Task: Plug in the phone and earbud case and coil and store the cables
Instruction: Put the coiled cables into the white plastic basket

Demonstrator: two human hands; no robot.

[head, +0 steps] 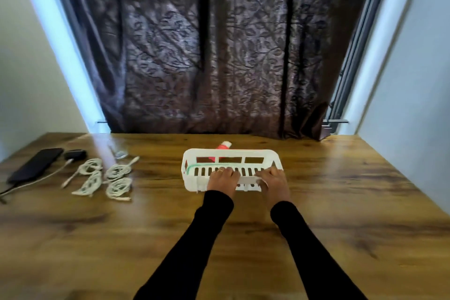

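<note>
Hands on the basket right now: left hand (222, 178) and right hand (274, 179) are both curled over the near rim of a white slotted basket (194, 161), gripping it side by side, black sleeves up to the wrists. Basket sits mid-bench on the wooden bench (341, 202), with something red and white (222, 147) poking up just behind its far wall, can't tell what. Way off at the far left, the phone (36, 164) and dark earbud case (75, 154) lie next to each other, a white cable (43, 178) running alongside. Four coiled cables (107, 178) are bunched just right of those, well apart from the basket.
</note>
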